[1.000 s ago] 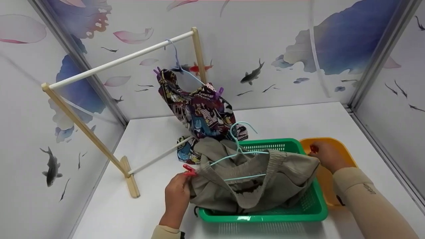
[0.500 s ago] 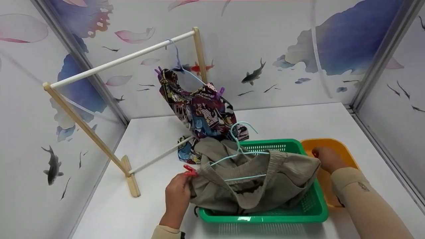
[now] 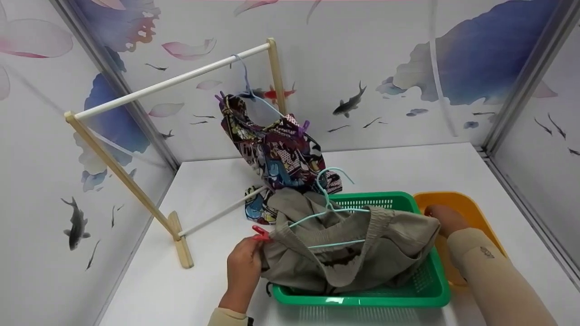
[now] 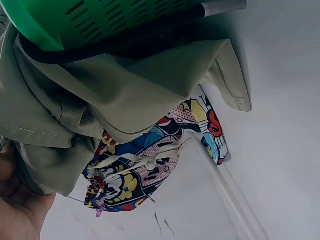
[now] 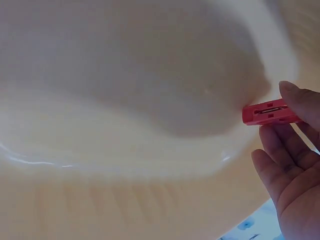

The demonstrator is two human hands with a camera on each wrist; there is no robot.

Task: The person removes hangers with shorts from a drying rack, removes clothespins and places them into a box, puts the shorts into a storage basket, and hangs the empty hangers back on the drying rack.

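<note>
Khaki trousers [image 3: 398, 235] with an elastic waistband lie bunched over a green basket [image 3: 362, 301]. A light-blue hanger [image 3: 337, 244] sits inside the waistband, its hook standing up. My left hand [image 3: 244, 267] grips the trousers' left corner, right beside a red clothespin [image 3: 260, 233] clipped there. In the left wrist view, the fingers [image 4: 30, 205] are at the cloth's edge. My right hand [image 3: 446, 220] is at the trousers' right corner, over an orange basin [image 3: 476, 217]. A second red clothespin [image 5: 270, 113], hidden in the head view, is pinched between its thumb and fingers.
A drying rack with a white rail [image 3: 172, 81] and wooden legs [image 3: 122, 174] stands at the left. From the rail hangs a colourful patterned garment [image 3: 281, 154] on a hanger with purple clothespins [image 3: 303, 128]. Its lower part meets the trousers. Printed walls enclose the white table [image 3: 217, 280].
My right hand has moved slightly left towards the trousers' right corner, and its clothespin has gone out of sight in the head view. The left hand keeps its hold. The head view has shifted slightly.
</note>
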